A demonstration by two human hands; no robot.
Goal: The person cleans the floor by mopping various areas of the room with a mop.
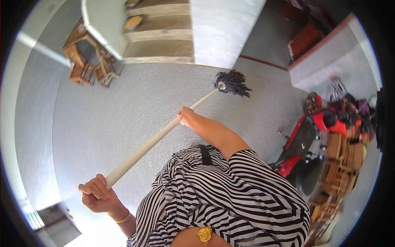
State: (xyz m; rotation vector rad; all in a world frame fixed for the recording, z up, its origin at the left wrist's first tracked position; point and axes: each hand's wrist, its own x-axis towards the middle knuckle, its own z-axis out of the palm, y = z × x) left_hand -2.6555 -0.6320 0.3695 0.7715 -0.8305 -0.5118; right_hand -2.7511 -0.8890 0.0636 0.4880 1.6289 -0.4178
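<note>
A string mop with a long pale handle (145, 148) runs diagonally from lower left to upper centre. Its dark, wet-looking strands (235, 83) lie spread on the grey speckled floor (148, 92), in front of a white wall. My left hand (97, 194), with a gold-coloured bracelet at the wrist, is closed round the handle's near end. Farther along, about midway, my right hand (186, 115) grips the same handle, its arm stretched out ahead of my striped top.
Steps (159, 49) with round trays rise ahead. Wooden chairs (81, 72) stand at upper left. A red and black scooter (296, 145) is at right, beside stacked wooden stools (336, 173). A doorway with a reddish sill (264, 62) opens at upper right.
</note>
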